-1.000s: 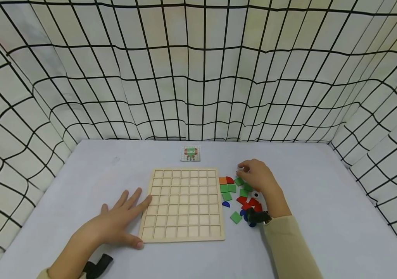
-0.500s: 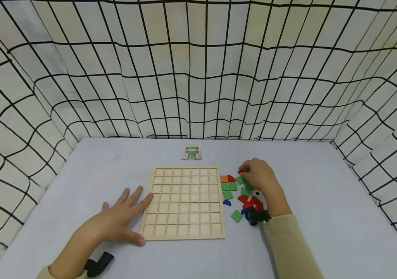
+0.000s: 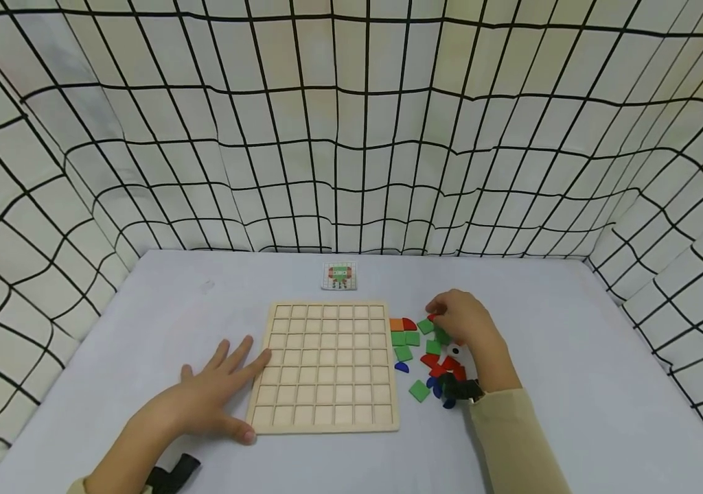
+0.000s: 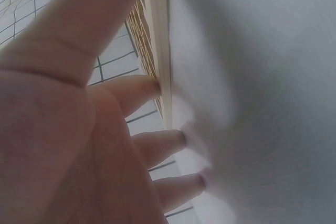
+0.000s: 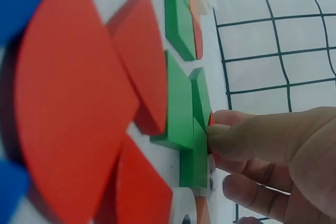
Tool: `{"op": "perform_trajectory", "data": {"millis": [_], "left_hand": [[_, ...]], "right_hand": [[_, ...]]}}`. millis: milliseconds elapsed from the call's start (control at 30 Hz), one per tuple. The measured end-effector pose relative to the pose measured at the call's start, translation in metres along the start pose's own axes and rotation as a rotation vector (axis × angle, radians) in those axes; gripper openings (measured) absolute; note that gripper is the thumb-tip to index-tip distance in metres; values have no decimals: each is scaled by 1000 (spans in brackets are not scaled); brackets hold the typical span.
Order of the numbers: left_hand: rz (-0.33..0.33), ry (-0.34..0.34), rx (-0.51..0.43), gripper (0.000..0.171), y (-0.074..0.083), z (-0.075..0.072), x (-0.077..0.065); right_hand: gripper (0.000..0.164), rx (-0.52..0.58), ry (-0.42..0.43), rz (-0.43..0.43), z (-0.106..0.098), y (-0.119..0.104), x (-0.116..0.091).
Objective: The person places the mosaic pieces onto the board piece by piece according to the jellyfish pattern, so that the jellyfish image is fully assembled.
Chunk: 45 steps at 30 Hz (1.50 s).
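Note:
My left hand (image 3: 203,398) lies with fingers spread at the left side of the wooden grid board (image 3: 327,431). One fingertip touches the board's rim, and the thumb rests by its lower left corner; the left wrist view shows the fingertips along the wooden edge (image 4: 164,51). Beyond the loose pieces, my right hand (image 3: 465,322) pinches a small red piece (image 3: 431,318) between thumb and fingers. Only a sliver of that red piece (image 5: 211,118) shows in the right wrist view, beside green blocks (image 5: 180,108), so its full shape is hidden.
Right of the board lie green squares (image 3: 419,391), red quarter-round pieces (image 3: 409,324), an orange square (image 3: 395,324), blue half-rounds (image 3: 401,368) and a white piece with a black dot (image 3: 454,350). A small pattern card (image 3: 339,276) lies behind the board. Black netting covers the walls.
A red piece has come into sight at my right fingertips, which have closed together on it. My left hand stays at the board's edge.

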<state>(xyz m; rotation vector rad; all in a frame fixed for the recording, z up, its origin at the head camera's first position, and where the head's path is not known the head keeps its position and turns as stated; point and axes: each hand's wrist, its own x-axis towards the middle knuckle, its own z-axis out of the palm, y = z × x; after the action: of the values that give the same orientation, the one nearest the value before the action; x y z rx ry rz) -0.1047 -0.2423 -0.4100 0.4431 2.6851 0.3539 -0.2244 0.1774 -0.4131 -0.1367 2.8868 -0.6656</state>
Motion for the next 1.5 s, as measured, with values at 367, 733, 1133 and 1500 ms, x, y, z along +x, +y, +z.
{"op": "perform_trajectory", "data": {"millis": [367,733,1133,1500], "left_hand": [[16,-10,2,125,2,-1,2],[21,-7,-18,123,1,2,-1],[13,-6,-19,124,-1,1,-2],[21,-24,-44,123,-2,-2,-3]], "right_hand": [[13,42,-6,27,1,4,1],[13,50,-12,-3,1,1,-1],[20,130,178,-171,12,-24,3],[12,231,189,-278,20,-39,1]]}}
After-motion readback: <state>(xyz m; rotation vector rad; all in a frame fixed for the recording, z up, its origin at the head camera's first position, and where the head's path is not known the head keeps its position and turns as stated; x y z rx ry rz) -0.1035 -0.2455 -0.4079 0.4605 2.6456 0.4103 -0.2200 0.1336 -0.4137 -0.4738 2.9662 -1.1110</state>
